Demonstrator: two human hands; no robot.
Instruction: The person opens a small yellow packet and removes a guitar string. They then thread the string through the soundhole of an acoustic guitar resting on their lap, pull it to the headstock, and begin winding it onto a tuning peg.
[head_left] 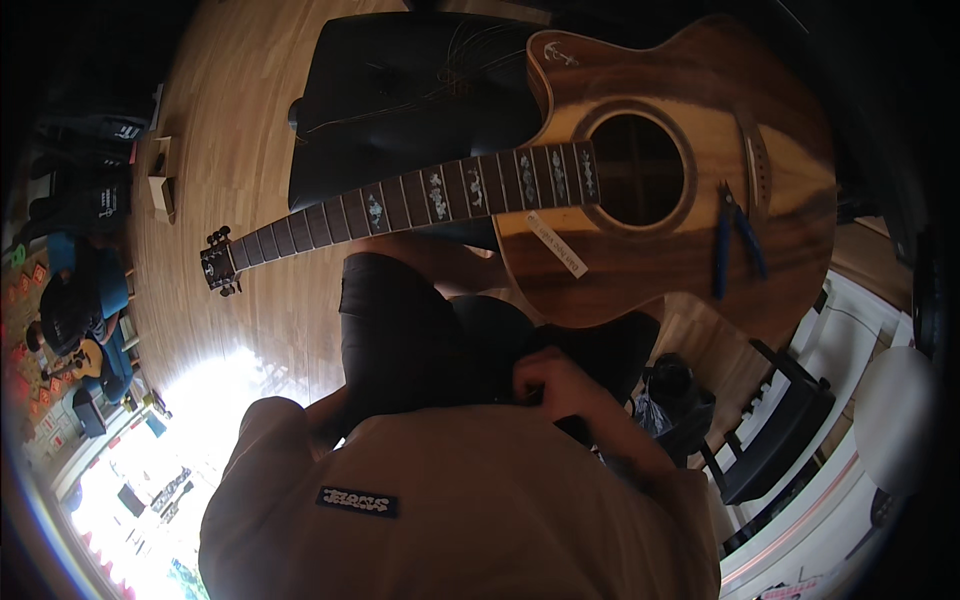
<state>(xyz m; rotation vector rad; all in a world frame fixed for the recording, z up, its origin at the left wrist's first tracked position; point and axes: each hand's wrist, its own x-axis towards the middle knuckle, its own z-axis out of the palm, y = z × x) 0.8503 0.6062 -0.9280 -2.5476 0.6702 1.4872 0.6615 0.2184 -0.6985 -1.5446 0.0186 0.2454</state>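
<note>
Guitar [620, 260] is streaked brown, fretboard [408, 203] inlaid; right hand [545, 377] curled, hold unclear; left hand hidden.

The right grip [553, 378] rested low in front of the torso [450, 455], near the lap, its fingers bent inward; shadow obscured how tightly they closed. The bare right forearm [628, 432] slanted back and outward from the wrist toward a bent elbow. On the other side, the left upper arm [262, 450] hung beside the body, with just a strip of left forearm [324, 412] showing beyond the sleeve. The left hand lay out of sight.
</note>
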